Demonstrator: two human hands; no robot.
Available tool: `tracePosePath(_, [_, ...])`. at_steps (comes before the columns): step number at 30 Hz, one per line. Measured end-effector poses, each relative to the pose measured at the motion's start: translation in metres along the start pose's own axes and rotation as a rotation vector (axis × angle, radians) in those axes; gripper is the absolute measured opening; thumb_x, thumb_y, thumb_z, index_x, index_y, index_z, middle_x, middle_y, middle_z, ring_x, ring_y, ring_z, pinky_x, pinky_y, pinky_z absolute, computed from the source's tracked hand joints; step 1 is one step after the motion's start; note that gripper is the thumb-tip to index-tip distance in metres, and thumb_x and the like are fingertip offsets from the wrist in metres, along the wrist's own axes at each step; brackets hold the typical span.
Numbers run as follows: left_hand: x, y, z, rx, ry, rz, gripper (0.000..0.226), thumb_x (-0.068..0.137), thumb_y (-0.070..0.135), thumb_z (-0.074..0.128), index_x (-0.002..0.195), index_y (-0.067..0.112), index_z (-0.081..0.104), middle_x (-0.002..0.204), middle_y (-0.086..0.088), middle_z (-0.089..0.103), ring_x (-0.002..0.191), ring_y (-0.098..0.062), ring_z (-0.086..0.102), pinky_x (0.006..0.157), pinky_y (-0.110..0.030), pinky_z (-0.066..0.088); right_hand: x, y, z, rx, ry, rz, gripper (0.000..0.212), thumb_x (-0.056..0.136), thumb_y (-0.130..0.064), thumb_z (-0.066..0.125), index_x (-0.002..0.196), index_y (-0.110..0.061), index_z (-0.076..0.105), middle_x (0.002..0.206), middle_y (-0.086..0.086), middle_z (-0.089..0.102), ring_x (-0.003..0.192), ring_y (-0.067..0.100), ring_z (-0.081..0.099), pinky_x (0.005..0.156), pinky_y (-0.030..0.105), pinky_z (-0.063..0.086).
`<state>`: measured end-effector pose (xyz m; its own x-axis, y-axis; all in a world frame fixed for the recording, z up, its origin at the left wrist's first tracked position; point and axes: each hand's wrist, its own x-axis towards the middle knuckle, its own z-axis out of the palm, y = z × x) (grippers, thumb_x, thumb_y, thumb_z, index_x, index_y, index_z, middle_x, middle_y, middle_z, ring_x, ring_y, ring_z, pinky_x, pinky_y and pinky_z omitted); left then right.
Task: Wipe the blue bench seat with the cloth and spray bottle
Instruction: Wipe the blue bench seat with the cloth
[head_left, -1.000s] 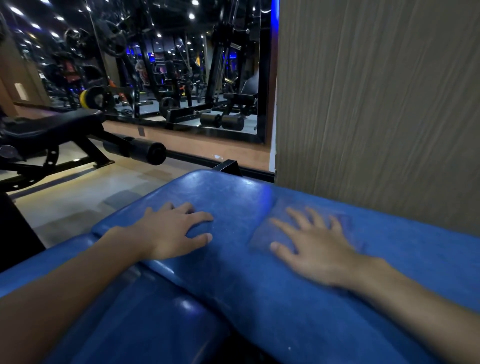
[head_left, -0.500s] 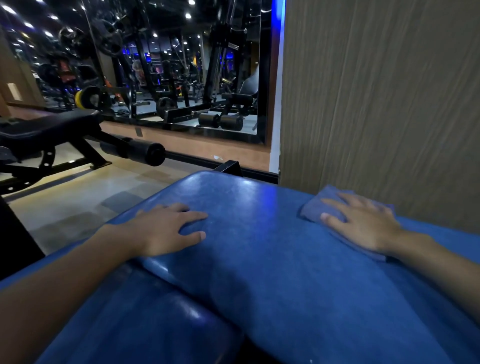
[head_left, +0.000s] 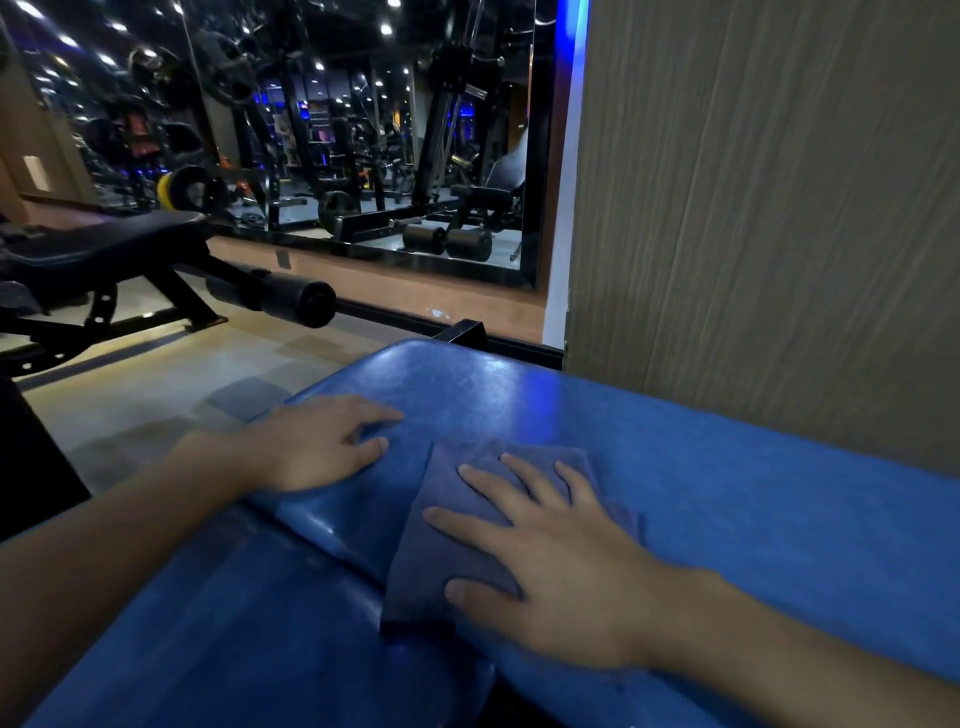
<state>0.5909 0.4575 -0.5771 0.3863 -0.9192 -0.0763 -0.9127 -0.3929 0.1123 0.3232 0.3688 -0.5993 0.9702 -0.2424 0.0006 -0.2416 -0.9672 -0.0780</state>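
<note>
The blue bench seat (head_left: 753, 509) fills the lower half of the head view, with a second blue pad (head_left: 249, 639) below it at the left. A dull blue cloth (head_left: 447, 551) lies flat on the seat near its front edge. My right hand (head_left: 545, 571) presses on the cloth with spread, straight fingers. My left hand (head_left: 322, 441) rests flat on the seat's left end, just left of the cloth. No spray bottle is in view.
A wood-grain wall panel (head_left: 779, 208) stands right behind the seat. A black bench with a roller pad (head_left: 291, 296) sits on the tiled floor (head_left: 156, 405) at the left. A wall mirror (head_left: 337, 130) reflects gym machines.
My right hand has slid the cloth from the far right of the seat, by the wall, back toward me and to the left. My left hand has stayed in place.
</note>
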Motion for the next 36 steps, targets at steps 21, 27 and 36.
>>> tracePosePath(21, [-0.004,-0.005,0.006,0.053,-0.089,-0.082,0.071,0.075,0.084,0.030,0.142,0.063,0.021,0.163,0.006,0.017,0.149,-0.020,0.018,0.119,-0.044,0.015,0.037,0.039,0.002,-0.033,0.000,0.112,0.071,0.080,-0.075,0.010,0.147,-0.053,0.006,0.163,-0.012,0.002,0.149,0.024,-0.004,0.115,0.060,-0.001])
tracePosePath(27, [-0.005,-0.008,0.008,0.057,-0.094,-0.087,0.073,0.075,0.087,0.025,0.143,0.063,0.017,0.164,0.006,0.015,0.149,-0.022,0.015,0.120,-0.044,0.014,0.020,0.016,-0.002,0.002,-0.004,-0.114,0.065,0.085,-0.076,0.020,0.145,-0.057,0.008,0.162,-0.019,-0.002,0.148,0.011,-0.011,0.118,0.049,-0.006])
tracePosePath(36, [-0.002,-0.018,0.014,0.036,-0.075,-0.078,0.087,0.056,0.100,0.008,0.139,0.071,0.011,0.163,0.010,0.013,0.150,-0.021,0.013,0.116,-0.055,0.019,0.037,0.179,-0.013,-0.011,0.058,0.685,0.058,0.088,-0.071,0.013,0.144,-0.058,0.018,0.158,-0.009,0.023,0.140,0.027,0.026,0.104,0.056,0.027])
